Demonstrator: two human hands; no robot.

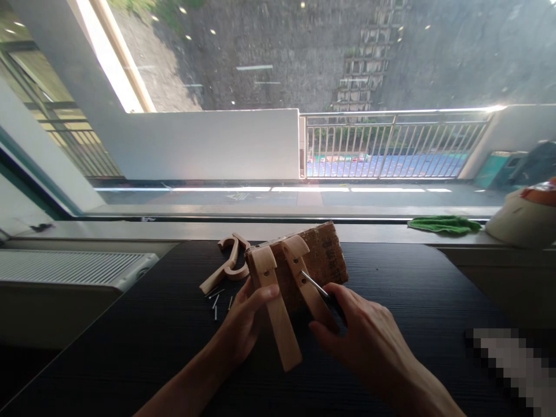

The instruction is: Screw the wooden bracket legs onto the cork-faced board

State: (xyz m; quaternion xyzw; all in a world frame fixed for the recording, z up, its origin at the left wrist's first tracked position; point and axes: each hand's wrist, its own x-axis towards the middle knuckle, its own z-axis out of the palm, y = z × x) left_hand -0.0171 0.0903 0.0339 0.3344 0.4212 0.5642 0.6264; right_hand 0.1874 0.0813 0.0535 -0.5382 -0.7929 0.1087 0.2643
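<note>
A worn brown wooden block [325, 255] with dark markings is tilted above the dark table. Two pale wooden hooks lie against its face: a left hook [281, 333] and a right hook [309, 296], each with holes near its curved end. My left hand [245, 318] is closed around the block's left side, its thumb pressing on the left hook. In my right hand [367, 327] is a screwdriver [316, 284], its handle mostly hidden by the fingers. The metal shaft reaches to the right hook, with the tip near a hole.
Loose wooden hooks [234, 260] and several screws [216, 313] lie on the black table [417, 301] to the left. On the windowsill [373, 233] are a green cloth [443, 225] and a pale pot [521, 217]. A radiator [73, 266] stands left of the table. Something pixelated is at the lower right.
</note>
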